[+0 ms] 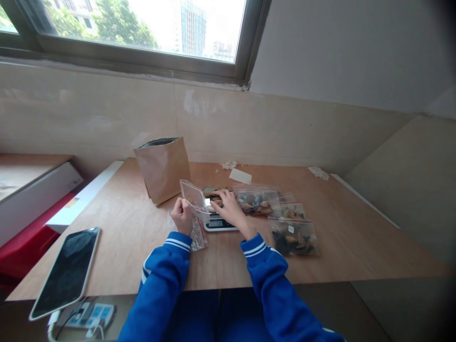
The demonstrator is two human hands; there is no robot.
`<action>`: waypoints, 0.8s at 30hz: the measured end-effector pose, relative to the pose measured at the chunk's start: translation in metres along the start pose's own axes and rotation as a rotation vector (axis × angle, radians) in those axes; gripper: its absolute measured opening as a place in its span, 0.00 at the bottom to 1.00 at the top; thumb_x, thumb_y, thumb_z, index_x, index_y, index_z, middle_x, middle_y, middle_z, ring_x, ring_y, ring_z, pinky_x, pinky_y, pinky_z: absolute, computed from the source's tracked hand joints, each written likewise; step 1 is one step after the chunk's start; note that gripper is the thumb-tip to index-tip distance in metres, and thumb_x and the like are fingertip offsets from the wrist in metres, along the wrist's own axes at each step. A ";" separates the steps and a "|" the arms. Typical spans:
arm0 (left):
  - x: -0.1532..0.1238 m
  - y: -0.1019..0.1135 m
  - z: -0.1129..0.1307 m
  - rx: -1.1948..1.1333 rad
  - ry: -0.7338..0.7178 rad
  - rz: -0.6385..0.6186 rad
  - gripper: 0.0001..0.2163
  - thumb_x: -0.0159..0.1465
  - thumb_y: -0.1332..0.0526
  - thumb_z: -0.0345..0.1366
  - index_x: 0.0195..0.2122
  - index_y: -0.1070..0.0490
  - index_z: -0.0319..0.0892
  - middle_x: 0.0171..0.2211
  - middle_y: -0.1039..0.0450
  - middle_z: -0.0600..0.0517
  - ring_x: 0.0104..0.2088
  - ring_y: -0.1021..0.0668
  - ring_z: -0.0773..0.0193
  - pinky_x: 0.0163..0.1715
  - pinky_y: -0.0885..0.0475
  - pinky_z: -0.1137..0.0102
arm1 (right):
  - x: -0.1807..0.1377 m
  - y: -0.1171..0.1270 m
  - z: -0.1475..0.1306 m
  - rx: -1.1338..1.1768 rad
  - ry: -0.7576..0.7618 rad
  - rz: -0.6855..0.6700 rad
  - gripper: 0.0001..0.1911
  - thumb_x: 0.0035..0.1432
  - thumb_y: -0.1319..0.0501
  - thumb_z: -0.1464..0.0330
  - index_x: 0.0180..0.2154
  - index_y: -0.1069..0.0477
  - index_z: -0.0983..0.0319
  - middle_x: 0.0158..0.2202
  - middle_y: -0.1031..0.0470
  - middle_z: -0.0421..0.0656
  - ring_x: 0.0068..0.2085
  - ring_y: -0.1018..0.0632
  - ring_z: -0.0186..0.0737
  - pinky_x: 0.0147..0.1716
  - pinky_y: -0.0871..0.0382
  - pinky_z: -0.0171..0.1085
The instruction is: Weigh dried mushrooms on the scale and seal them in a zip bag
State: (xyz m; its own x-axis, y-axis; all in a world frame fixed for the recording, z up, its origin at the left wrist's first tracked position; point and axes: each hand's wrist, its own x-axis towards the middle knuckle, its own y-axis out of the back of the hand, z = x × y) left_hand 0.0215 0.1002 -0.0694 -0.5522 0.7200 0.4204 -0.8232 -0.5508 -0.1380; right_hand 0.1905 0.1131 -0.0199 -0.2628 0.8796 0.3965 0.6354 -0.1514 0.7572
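Note:
My left hand [181, 214] grips the edge of a clear zip bag [193, 198] and holds it upright over the table. My right hand [228, 205] reaches over a small kitchen scale [219, 223], its fingers on brown pieces [213, 195] lying on the scale's tray. Whether the fingers have closed on a piece is unclear. Both arms wear blue sleeves with white stripes. Another clear bag [197, 235] lies flat under my left hand.
A brown paper bag [163, 167] stands open behind the scale. Three filled zip bags [294, 236] lie to the right. A tablet [67, 270] rests at the table's front left corner over a power strip [90, 316]. Paper scraps [239, 175] lie near the wall.

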 end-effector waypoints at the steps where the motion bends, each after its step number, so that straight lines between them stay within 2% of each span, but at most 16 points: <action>1: 0.000 0.000 -0.001 -0.009 0.004 0.000 0.19 0.66 0.47 0.45 0.20 0.47 0.44 0.17 0.47 0.59 0.19 0.42 0.70 0.21 0.44 0.73 | -0.006 -0.006 0.003 -0.055 0.010 -0.029 0.17 0.60 0.38 0.63 0.50 0.29 0.62 0.52 0.29 0.52 0.55 0.31 0.50 0.56 0.36 0.49; 4: 0.000 0.000 -0.003 -0.029 0.007 0.002 0.18 0.66 0.47 0.45 0.21 0.46 0.44 0.17 0.47 0.60 0.19 0.42 0.71 0.20 0.45 0.74 | -0.018 -0.017 0.005 -0.157 0.027 -0.041 0.19 0.60 0.38 0.62 0.51 0.31 0.61 0.56 0.34 0.53 0.57 0.33 0.53 0.55 0.36 0.50; 9: 0.001 0.000 -0.004 -0.044 0.027 0.021 0.18 0.66 0.47 0.45 0.21 0.46 0.44 0.17 0.48 0.60 0.18 0.43 0.71 0.19 0.45 0.74 | -0.016 -0.017 0.008 -0.188 0.071 -0.053 0.11 0.63 0.42 0.65 0.46 0.30 0.59 0.49 0.32 0.49 0.50 0.29 0.48 0.50 0.33 0.45; 15: 0.002 -0.001 0.001 -0.061 0.079 0.038 0.17 0.65 0.47 0.45 0.21 0.46 0.44 0.16 0.47 0.60 0.17 0.42 0.71 0.18 0.44 0.74 | -0.005 -0.018 0.025 -0.209 0.111 -0.080 0.11 0.63 0.42 0.63 0.46 0.31 0.60 0.45 0.30 0.48 0.46 0.30 0.47 0.49 0.34 0.44; 19: 0.003 -0.002 0.002 -0.087 0.096 0.066 0.17 0.65 0.47 0.45 0.21 0.47 0.45 0.16 0.48 0.60 0.16 0.42 0.71 0.18 0.44 0.75 | 0.001 -0.020 0.032 -0.151 0.154 -0.100 0.12 0.63 0.42 0.66 0.48 0.32 0.61 0.45 0.30 0.48 0.46 0.29 0.46 0.49 0.34 0.44; 24: 0.003 -0.002 0.002 -0.084 0.105 0.051 0.17 0.65 0.47 0.44 0.21 0.47 0.45 0.16 0.48 0.60 0.16 0.42 0.71 0.18 0.43 0.74 | 0.001 -0.017 0.028 -0.007 0.168 -0.097 0.13 0.66 0.49 0.73 0.48 0.30 0.60 0.43 0.31 0.46 0.46 0.27 0.40 0.48 0.33 0.40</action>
State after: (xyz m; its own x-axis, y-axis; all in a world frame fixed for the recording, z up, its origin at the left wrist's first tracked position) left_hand 0.0221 0.1026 -0.0665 -0.6010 0.7343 0.3156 -0.7993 -0.5538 -0.2333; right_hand 0.1999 0.1294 -0.0471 -0.4404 0.8028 0.4019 0.5960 -0.0733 0.7996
